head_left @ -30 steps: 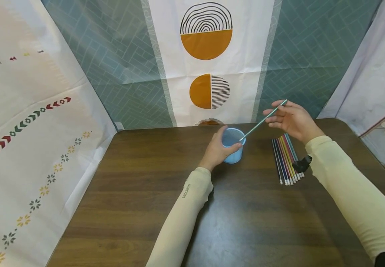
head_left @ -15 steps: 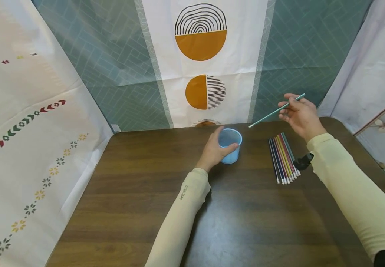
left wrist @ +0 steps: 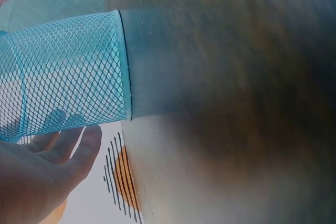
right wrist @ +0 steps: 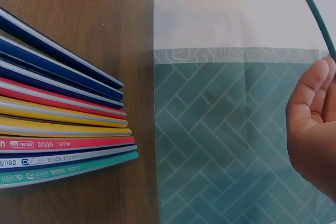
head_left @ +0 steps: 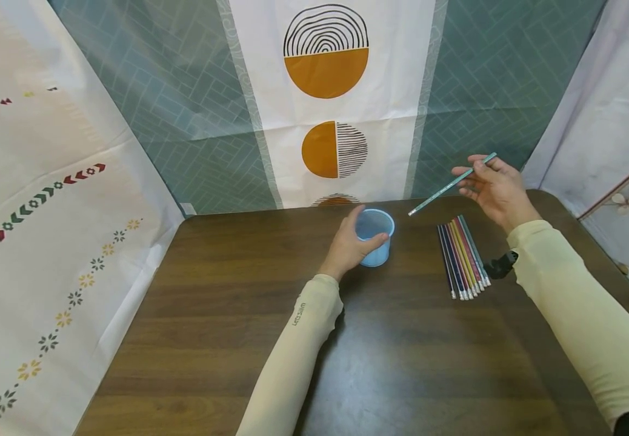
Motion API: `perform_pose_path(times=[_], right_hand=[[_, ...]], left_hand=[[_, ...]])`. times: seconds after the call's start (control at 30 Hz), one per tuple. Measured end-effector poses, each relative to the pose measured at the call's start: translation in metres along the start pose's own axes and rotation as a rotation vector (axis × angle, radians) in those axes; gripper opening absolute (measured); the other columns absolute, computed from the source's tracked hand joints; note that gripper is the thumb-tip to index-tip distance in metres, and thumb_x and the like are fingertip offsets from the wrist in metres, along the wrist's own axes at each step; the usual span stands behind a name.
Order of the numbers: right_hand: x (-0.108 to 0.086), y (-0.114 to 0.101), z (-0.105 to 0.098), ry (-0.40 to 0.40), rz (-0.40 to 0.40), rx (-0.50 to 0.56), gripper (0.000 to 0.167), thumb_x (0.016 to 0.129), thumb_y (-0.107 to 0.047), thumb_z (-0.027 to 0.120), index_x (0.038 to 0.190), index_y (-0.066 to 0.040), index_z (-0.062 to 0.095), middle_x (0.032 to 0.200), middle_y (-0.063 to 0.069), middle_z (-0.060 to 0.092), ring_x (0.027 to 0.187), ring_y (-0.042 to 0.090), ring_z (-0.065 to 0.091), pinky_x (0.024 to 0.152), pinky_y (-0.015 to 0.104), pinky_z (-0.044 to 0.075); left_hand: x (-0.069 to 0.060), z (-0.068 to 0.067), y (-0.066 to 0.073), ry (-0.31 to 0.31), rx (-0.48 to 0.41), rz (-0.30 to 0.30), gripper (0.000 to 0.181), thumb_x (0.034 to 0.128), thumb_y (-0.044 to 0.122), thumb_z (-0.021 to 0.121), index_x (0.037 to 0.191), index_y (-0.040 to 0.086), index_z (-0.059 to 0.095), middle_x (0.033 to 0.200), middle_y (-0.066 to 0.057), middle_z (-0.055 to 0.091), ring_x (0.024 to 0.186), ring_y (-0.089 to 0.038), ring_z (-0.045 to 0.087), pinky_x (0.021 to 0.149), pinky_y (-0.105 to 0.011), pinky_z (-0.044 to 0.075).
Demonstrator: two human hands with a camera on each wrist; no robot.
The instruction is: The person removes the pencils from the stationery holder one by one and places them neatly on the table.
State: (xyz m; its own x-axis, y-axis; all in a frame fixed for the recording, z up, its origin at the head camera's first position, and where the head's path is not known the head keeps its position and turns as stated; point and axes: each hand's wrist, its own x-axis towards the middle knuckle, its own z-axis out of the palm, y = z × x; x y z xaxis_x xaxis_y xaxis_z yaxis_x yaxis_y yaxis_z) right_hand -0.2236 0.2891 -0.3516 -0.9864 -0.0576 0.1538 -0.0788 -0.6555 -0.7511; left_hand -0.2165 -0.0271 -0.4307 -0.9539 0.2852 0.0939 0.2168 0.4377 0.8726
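A light-blue mesh pencil cup stands upright near the table's far edge. My left hand holds it from the left, thumb in front and fingers behind. In the left wrist view, fingers lie against the side of the mesh. To the right, my right hand pinches a green pencil in the air. The pencil slants down to the left, its pale end lowest, right of the cup and apart from it. Several pencils lie side by side below that hand, their pale ends towards me.
The brown wooden table ends at a patterned cloth backdrop. White cloths hang at the left and right. The pencils' opposite ends point towards the backdrop; blue, red, yellow and green barrels show in the right wrist view.
The green pencil's lower end has left the cup's rim as my right hand moved right. In the last half second it stayed nearly still, the pencil turning slightly. My left hand stays on the cup.
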Motion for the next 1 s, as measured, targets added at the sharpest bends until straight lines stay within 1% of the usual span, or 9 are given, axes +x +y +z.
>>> perform_pose_path(times=[0.13,0.23,0.33,0.4,0.5,0.57,0.67,0.8,1.0], right_hand=[[0.001,0.000,0.000,-0.016,0.019,-0.039,0.019,0.102,-0.004,0.053,0.118,0.002,0.064,0.099,0.021,0.073,0.079,0.030,0.069,0.069,0.037,0.057],[0.002,0.000,0.000,-0.022,0.027,-0.069,0.020,0.102,-0.003,0.053,0.119,0.002,0.063,0.096,0.019,0.073,0.078,0.029,0.068,0.069,0.037,0.056],[0.002,-0.001,0.000,0.002,0.028,-0.158,0.021,0.102,-0.005,0.055,0.120,0.000,0.064,0.092,0.015,0.073,0.077,0.026,0.068,0.068,0.035,0.056],[0.001,-0.002,-0.001,0.025,0.041,-0.294,0.023,0.102,-0.008,0.058,0.124,-0.004,0.063,0.091,0.012,0.073,0.077,0.022,0.068,0.068,0.032,0.056],[-0.001,-0.003,-0.001,0.064,0.081,-0.573,0.038,0.101,-0.016,0.061,0.138,-0.007,0.054,0.091,0.005,0.074,0.076,0.017,0.067,0.067,0.028,0.055],[-0.001,-0.002,-0.003,0.071,0.108,-0.742,0.049,0.102,-0.019,0.060,0.147,-0.007,0.045,0.091,0.001,0.074,0.074,0.015,0.066,0.066,0.027,0.055],[-0.001,0.001,-0.006,0.077,0.127,-0.932,0.059,0.103,-0.022,0.059,0.155,-0.005,0.034,0.089,-0.005,0.074,0.071,0.013,0.065,0.066,0.027,0.055],[0.001,0.002,-0.010,0.048,0.184,-1.104,0.061,0.104,-0.019,0.059,0.156,-0.003,0.032,0.086,-0.004,0.074,0.070,0.015,0.065,0.066,0.033,0.057],[0.005,0.000,-0.021,-0.045,0.260,-1.302,0.056,0.104,-0.014,0.058,0.152,0.002,0.035,0.092,0.009,0.071,0.070,0.023,0.063,0.063,0.038,0.056]], left_hand=[[0.000,0.001,0.000,0.011,0.014,0.004,0.089,0.0829,0.052,0.079,0.156,0.030,0.034,0.143,-0.008,0.046,0.116,-0.028,0.053,0.093,-0.049,0.048],[0.000,0.001,0.000,0.015,0.023,-0.003,0.089,0.0825,0.053,0.079,0.156,0.030,0.035,0.143,-0.007,0.046,0.115,-0.028,0.053,0.093,-0.049,0.048],[0.001,0.001,0.000,0.015,0.022,-0.007,0.090,0.0823,0.054,0.079,0.156,0.031,0.034,0.143,-0.007,0.046,0.115,-0.028,0.052,0.093,-0.050,0.048],[0.001,0.001,0.000,0.016,0.019,-0.007,0.090,0.0823,0.054,0.079,0.157,0.029,0.034,0.143,-0.007,0.046,0.115,-0.028,0.052,0.093,-0.050,0.049],[0.001,0.001,0.000,0.018,0.021,-0.009,0.091,0.0822,0.055,0.079,0.157,0.029,0.034,0.143,-0.007,0.046,0.115,-0.028,0.052,0.092,-0.050,0.049],[0.001,0.001,0.000,0.016,0.023,-0.011,0.091,0.0821,0.055,0.079,0.157,0.029,0.034,0.143,-0.007,0.045,0.115,-0.028,0.052,0.092,-0.050,0.049],[0.002,0.001,0.000,0.014,0.027,-0.014,0.090,0.0821,0.056,0.079,0.157,0.031,0.034,0.143,-0.006,0.045,0.115,-0.027,0.052,0.092,-0.050,0.050],[0.002,0.001,0.000,0.011,0.029,-0.016,0.090,0.0822,0.055,0.079,0.157,0.031,0.033,0.143,-0.006,0.045,0.115,-0.027,0.052,0.092,-0.049,0.049],[0.001,0.003,0.000,0.011,0.021,-0.018,0.090,0.0814,0.056,0.079,0.156,0.033,0.034,0.143,-0.006,0.045,0.115,-0.028,0.052,0.092,-0.050,0.049]])
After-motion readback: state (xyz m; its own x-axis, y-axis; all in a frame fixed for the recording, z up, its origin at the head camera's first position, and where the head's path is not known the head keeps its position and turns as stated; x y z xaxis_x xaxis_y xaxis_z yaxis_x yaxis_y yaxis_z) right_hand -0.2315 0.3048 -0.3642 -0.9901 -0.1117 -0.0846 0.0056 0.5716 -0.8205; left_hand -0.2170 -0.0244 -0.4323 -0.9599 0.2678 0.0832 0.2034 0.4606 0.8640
